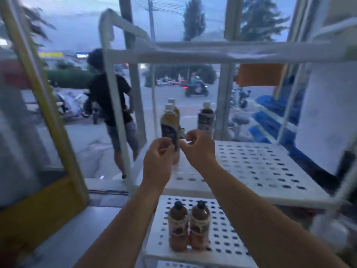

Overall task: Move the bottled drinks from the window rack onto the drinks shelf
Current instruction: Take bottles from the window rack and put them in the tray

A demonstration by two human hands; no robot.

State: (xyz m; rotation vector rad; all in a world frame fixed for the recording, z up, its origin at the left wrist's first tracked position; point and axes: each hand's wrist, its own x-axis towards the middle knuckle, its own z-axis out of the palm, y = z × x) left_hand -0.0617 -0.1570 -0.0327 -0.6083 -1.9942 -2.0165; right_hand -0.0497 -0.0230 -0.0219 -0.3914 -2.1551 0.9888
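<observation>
Both hands are reaching in toward the white-capped bottles (171,124) standing on the upper perforated tier (257,167) of the window rack, so the pick-up is only starting, it seems. The left hand (157,161) is curling loosely, its fingers half-closed on nothing, just short of the nearest bottle. The right hand (199,146) is pinching a small white scrap (186,141) between thumb and forefinger. Below the forearms, two dark-capped bottles (188,227) are waiting on the lower tier. Next, a hand must wrap a bottle's body.
</observation>
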